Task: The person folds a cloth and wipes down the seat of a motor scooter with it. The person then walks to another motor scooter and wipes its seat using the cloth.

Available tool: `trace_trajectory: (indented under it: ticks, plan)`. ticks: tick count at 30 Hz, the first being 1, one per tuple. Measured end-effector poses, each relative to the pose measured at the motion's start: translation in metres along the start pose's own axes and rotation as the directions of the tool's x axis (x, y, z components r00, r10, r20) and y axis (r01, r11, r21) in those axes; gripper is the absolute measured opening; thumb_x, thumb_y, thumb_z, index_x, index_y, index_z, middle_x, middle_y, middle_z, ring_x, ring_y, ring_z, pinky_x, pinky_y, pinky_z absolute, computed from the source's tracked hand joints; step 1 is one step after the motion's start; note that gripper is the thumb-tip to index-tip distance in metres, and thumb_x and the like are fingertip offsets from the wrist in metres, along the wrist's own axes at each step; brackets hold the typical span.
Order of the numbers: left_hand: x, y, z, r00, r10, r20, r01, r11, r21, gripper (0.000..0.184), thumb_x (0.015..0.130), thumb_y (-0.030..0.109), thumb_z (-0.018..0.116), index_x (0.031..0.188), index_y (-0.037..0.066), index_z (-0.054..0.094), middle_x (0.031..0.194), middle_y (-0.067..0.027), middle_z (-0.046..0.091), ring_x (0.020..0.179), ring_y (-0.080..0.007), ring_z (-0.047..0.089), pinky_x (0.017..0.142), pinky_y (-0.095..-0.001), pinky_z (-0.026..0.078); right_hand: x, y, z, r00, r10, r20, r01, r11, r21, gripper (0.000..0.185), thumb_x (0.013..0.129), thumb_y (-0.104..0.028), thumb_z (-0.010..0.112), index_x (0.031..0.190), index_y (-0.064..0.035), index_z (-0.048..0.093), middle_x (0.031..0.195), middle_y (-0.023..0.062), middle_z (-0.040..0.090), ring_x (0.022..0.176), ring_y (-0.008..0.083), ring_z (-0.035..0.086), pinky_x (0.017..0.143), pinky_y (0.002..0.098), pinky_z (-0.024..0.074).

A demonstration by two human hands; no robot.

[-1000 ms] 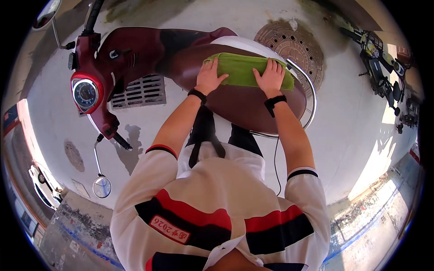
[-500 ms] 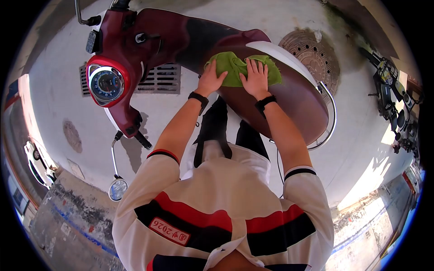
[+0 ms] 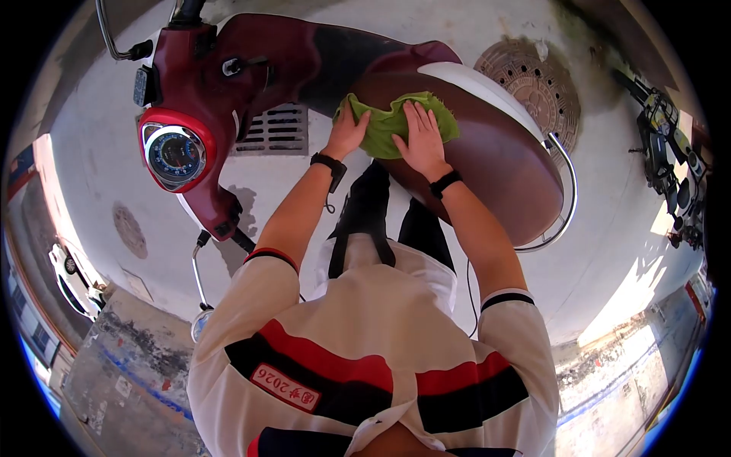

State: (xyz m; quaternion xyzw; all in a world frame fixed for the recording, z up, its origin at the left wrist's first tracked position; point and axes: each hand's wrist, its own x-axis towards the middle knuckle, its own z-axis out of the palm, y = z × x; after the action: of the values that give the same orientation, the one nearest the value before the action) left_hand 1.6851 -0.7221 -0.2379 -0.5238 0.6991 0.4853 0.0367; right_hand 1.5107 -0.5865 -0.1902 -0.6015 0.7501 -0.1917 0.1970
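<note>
A green cloth (image 3: 388, 129) lies rumpled on the front part of the brown scooter seat (image 3: 495, 164). My left hand (image 3: 347, 135) grips its left edge, where the fabric bunches up around the fingers and thumb. Flat on the cloth's right half rests my right hand (image 3: 422, 141), fingers stretched out and pressing down. Both wrists wear black bands. The seat belongs to a dark red scooter (image 3: 205, 99) that stands crosswise in front of me, its round speedometer (image 3: 175, 156) at the left.
A chrome rail (image 3: 569, 183) curves round the seat's rear end. Beyond the scooter are a drain grate (image 3: 278, 131) and a round manhole cover (image 3: 529, 84). A mirror (image 3: 199, 324) sticks out at lower left. Several parked two-wheelers (image 3: 662, 145) stand at the far right.
Both hands have shifted slightly left with the cloth, toward the seat's front. The cloth is more bunched, its right edge drawn inward. The view has shifted a little.
</note>
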Motion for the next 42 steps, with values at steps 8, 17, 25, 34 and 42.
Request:
trace_trajectory:
  ticks: [8,17,25,34,42]
  plan:
    - [0.021,0.030,0.014,0.979,0.202,0.007,-0.198,0.951,0.237,0.092,0.094,0.059,0.050,0.151,-0.007,0.022,0.153,-0.0265,0.032,0.142,-0.0454,0.026,0.117,-0.0489,0.023,-0.016,0.029,-0.014,0.978,0.182,-0.105,-0.200,0.959,-0.201,0.066,0.094,-0.041,0.056,0.146,-0.0031,0.039,0.155,0.0167,0.034,0.145,0.0318,0.029,0.119,0.0475,0.0206]
    - [0.002,0.107,0.059,0.760,0.572,0.307,-0.649,0.650,0.395,0.074,0.095,0.056,0.048,0.150,0.007,0.037,0.141,-0.0170,0.050,0.139,-0.0367,0.036,0.117,-0.0531,0.022,-0.064,0.068,-0.043,0.896,0.309,-0.318,-0.409,0.855,-0.319,0.069,0.095,-0.038,0.055,0.150,-0.0017,0.033,0.157,0.0195,0.031,0.145,0.0368,0.029,0.117,0.0517,0.0228]
    - [0.018,0.076,0.025,0.886,0.439,0.152,-0.453,0.745,0.490,0.098,0.081,0.070,0.060,0.149,0.003,0.037,0.142,-0.0191,0.048,0.137,-0.0386,0.038,0.115,-0.0462,0.028,-0.055,0.055,-0.023,0.891,0.328,-0.313,-0.410,0.878,-0.248,0.070,0.096,-0.038,0.054,0.151,-0.0015,0.031,0.159,0.0196,0.026,0.147,0.0379,0.021,0.118,0.0569,0.0163]
    - [0.019,0.001,-0.018,0.968,0.203,0.147,-0.199,0.979,-0.037,0.119,0.076,0.057,0.078,0.152,-0.008,0.014,0.149,-0.0300,0.034,0.141,-0.0390,0.033,0.116,-0.0405,0.030,-0.011,0.009,0.012,0.979,0.172,-0.105,-0.192,0.956,-0.221,0.065,0.095,-0.033,0.054,0.149,-0.0026,0.035,0.156,0.0152,0.033,0.146,0.0359,0.026,0.118,0.0567,0.0159]
    - [0.000,-0.020,-0.007,0.975,0.037,0.219,-0.059,0.994,0.095,0.119,0.086,0.059,0.066,0.150,-0.014,-0.003,0.156,-0.0349,0.016,0.147,-0.0403,0.023,0.117,-0.0367,0.028,-0.021,-0.014,0.009,0.996,-0.079,0.029,0.082,0.991,-0.109,0.059,0.094,-0.021,0.055,0.149,-0.0095,0.038,0.156,0.0094,0.035,0.145,0.0310,0.029,0.119,0.0503,0.0208]
